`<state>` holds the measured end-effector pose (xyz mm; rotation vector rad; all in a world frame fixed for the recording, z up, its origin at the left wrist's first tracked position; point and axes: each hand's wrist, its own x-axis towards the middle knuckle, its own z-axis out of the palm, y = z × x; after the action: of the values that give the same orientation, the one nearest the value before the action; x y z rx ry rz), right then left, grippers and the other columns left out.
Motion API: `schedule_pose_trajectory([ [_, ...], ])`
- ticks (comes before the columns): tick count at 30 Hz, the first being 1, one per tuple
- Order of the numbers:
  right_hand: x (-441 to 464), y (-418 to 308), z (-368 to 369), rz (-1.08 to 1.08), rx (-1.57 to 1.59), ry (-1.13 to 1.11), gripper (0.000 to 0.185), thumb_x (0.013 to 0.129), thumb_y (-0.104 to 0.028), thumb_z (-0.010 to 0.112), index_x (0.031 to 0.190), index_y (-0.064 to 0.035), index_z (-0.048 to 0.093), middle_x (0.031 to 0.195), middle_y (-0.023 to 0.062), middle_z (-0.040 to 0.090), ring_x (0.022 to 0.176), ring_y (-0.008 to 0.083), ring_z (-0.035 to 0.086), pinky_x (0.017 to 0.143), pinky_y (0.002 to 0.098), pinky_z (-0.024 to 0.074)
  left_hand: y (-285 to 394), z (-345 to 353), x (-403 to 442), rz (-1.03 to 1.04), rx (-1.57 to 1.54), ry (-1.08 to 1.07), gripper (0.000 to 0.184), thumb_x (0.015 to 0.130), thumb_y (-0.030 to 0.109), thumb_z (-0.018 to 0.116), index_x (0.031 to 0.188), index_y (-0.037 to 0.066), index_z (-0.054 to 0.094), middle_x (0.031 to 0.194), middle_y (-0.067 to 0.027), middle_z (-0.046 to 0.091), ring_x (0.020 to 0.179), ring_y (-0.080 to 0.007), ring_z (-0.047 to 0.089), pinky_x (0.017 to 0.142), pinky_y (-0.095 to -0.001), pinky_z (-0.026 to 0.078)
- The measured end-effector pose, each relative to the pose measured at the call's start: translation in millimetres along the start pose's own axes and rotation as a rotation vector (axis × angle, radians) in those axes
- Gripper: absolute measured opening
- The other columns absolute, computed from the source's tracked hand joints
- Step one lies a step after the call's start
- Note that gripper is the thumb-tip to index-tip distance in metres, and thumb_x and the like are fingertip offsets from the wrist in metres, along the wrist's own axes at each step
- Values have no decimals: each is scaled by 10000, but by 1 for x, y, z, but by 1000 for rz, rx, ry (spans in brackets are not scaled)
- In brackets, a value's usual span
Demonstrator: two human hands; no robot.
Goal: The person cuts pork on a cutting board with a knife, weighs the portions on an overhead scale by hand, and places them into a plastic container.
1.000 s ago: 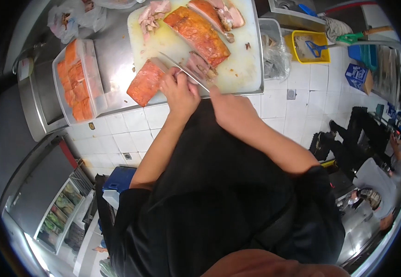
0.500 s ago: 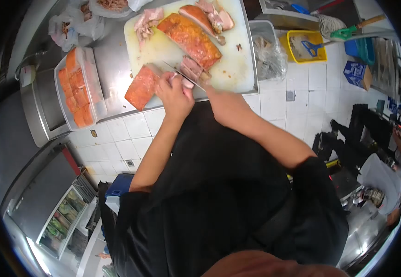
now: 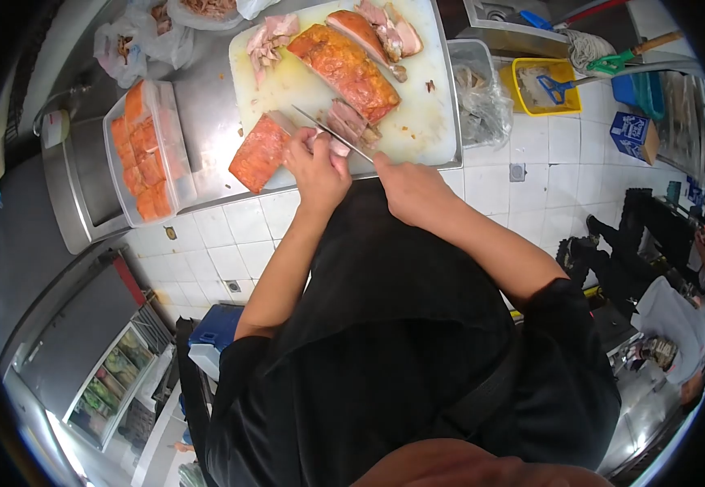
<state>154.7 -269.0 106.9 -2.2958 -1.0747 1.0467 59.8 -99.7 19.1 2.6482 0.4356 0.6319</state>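
Note:
My right hand (image 3: pixel 408 185) grips a knife (image 3: pixel 332 131), its blade slanting up and left across the near edge of the white cutting board (image 3: pixel 425 122). Close beside the blade, my left hand (image 3: pixel 318 166) has its fingers closed around a pale piece of meat (image 3: pixel 336 146). A browned block of roast meat (image 3: pixel 258 154) lies just left of that hand. Beyond the knife are some cut slices of meat (image 3: pixel 354 120) and a large roasted slab (image 3: pixel 348 73). Another roasted piece (image 3: pixel 358 34) and pale meat scraps (image 3: pixel 270 42) lie at the board's far side.
A clear plastic container (image 3: pixel 180 154) of browned meat blocks stands left on the steel counter (image 3: pixel 206 105). Plastic bags (image 3: pixel 162 45) sit behind it. Right of the board are a clear bin (image 3: pixel 482 105) and a yellow bucket (image 3: pixel 547 107). Another person (image 3: pixel 669 325) is at the far right.
The whole view has shifted slightly, so the board and counter appear a little farther right and down. Both hands keep their places by the meat, the knife still in my right hand.

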Motion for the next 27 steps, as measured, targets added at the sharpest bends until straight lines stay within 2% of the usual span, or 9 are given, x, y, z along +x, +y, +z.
schedule_pose_trajectory([
  [9, 53, 12, 30, -43, 25, 163, 242, 861, -55, 542, 1094, -2, 509, 872, 234, 697, 815, 424, 688, 707, 528, 532, -4, -7, -2, -13, -83, -61, 351, 767, 52, 627, 1112, 18, 571, 1166, -217, 487, 1106, -391, 465, 972, -502, 358],
  [12, 43, 18, 7, -44, 29, 199, 273, 880, -68, 539, 1145, -9, 500, 894, 252, 691, 846, 435, 676, 744, 538, 522, 6, -30, -23, -45, -205, 89, 368, 809, 73, 665, 1143, -7, 535, 1187, -207, 478, 1153, -377, 457, 1016, -491, 348],
  [14, 28, 20, -10, 5, 41, 193, 276, 906, -81, 532, 1172, -18, 494, 910, 267, 685, 863, 447, 665, 768, 551, 511, -3, -33, -53, -92, -150, 39, 524, 809, 125, 731, 1243, -32, 482, 1230, -200, 462, 1187, -369, 444, 1048, -470, 341],
  [16, 20, 25, -22, 32, 39, 160, 254, 927, -102, 521, 1168, -24, 498, 900, 264, 685, 854, 451, 661, 761, 560, 503, -6, -23, -65, -606, -424, -59, 692, 779, 156, 775, 1338, -45, 419, 1272, -230, 430, 1212, -391, 412, 1077, -493, 312],
  [17, 18, 27, -22, 21, 24, 132, 281, 924, -103, 511, 1196, -34, 504, 883, 261, 685, 848, 453, 660, 753, 562, 499, -14, -17, -65, -586, -398, -75, 859, 733, 202, 826, 1401, -59, 355, 1307, -245, 423, 1252, -407, 396, 1093, -485, 312],
  [21, 11, 33, 0, -51, -52, 65, 246, 919, -80, 480, 1158, -43, 523, 855, 252, 680, 833, 451, 658, 744, 557, 504, -10, -1, -46, -506, -217, -89, 927, 640, 171, 835, 1402, -58, 360, 1338, -243, 425, 1288, -410, 392, 1078, -492, 334],
  [24, 4, 36, 7, -24, -18, 48, 351, 857, -54, 529, 1208, -51, 510, 880, 256, 692, 849, 443, 677, 758, 549, 524, -2, 12, -43, -470, -489, 47, 846, 604, 110, 826, 1332, -24, 416, 1206, -205, 528, 1155, -405, 517, 1015, -478, 392],
  [26, 0, 42, 4, -34, -10, 71, 321, 877, -73, 535, 1196, -50, 504, 879, 260, 688, 850, 452, 671, 759, 554, 517, 13, 2, -40, -408, -483, 67, 805, 643, 73, 817, 1327, -9, 401, 1184, -172, 550, 1147, -346, 554, 991, -427, 444],
  [27, -2, 44, 0, -31, 12, 80, 292, 898, -92, 542, 1183, -49, 498, 878, 265, 683, 851, 460, 665, 760, 560, 511, 23, -5, -35, -508, -704, 76, 782, 676, 49, 801, 1337, 1, 386, 1218, -159, 539, 1177, -310, 548, 999, -401, 453],
])
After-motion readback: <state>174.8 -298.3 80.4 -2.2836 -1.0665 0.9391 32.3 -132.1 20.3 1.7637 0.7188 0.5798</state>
